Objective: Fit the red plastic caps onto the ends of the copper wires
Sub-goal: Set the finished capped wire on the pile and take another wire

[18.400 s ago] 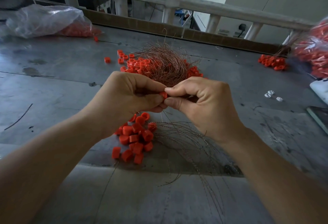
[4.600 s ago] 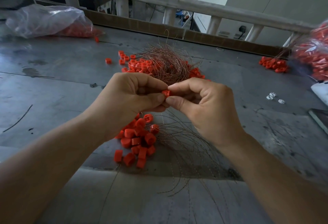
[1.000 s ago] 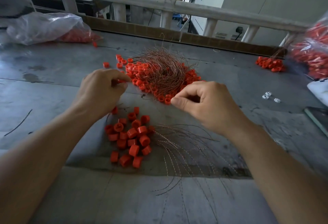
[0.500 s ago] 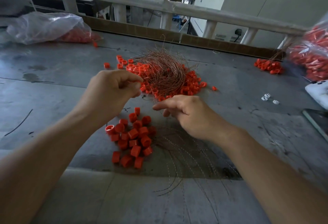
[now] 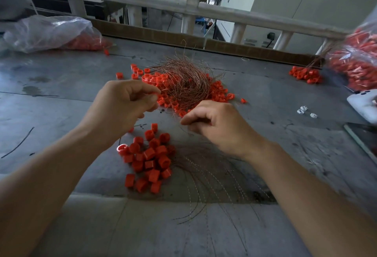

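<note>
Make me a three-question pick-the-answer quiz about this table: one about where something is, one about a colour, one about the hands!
1. Where is the tangled pile of copper wires?
A. Beyond both hands, mid-table.
B. On the white railing.
C. On the floor.
2. What colour are the loose caps nearest the person?
A. Blue.
B. Red.
C. White.
3. How are the left hand and right hand?
A. Clasped together.
B. Flat on the table.
C. Apart, fingers curled.
Answers: 1 A, the pile sits past the hands on the table; 2 B, the heap looks red; 3 C, a gap shows between them.
</note>
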The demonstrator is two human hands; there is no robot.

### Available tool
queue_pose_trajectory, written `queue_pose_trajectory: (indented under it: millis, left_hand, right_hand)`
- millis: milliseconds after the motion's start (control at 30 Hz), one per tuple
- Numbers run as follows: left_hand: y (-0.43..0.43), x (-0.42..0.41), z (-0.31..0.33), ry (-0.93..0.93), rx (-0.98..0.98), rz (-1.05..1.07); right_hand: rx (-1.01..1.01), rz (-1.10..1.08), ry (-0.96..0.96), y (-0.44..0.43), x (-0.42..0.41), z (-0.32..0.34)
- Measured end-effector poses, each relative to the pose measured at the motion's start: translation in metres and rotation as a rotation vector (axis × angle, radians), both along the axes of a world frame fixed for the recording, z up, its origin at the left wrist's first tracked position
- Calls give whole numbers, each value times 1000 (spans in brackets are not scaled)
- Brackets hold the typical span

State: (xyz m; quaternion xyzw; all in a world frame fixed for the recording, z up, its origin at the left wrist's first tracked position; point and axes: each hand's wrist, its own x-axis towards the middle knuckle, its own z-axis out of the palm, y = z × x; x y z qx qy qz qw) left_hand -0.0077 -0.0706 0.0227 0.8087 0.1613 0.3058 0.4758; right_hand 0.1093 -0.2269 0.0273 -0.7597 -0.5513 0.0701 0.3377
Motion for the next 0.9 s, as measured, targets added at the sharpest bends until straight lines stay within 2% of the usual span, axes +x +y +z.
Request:
queue_pose_trajectory:
  millis: [167,333,433,500,600,733,900]
  left_hand:
    - [-2,-2,4,-48,-64,-32]
    - [-6,-5,12,-105,-217,-91]
    - [-10,-7,16,-116,-283,-124]
    - [-14,-8,17,-121,-282,-160]
    - [-19,-8,17,-133,-276,-237]
    - [-23,-8,15,-153,-306,-329]
    - [-28,-8,15,-152,-309,-372]
  right_hand:
    - [267,-41,103,-8,7,10]
    - [685,-34,295,-21,13,29]
    - [896,-100,274,-26,15,37]
    - [981,-147,192,-28,16,40]
    - [946,-170,-30,-30,14,42]
    - [756,-78,-55,-24,2,38]
    - [514,-25,-183,-16,-13,28]
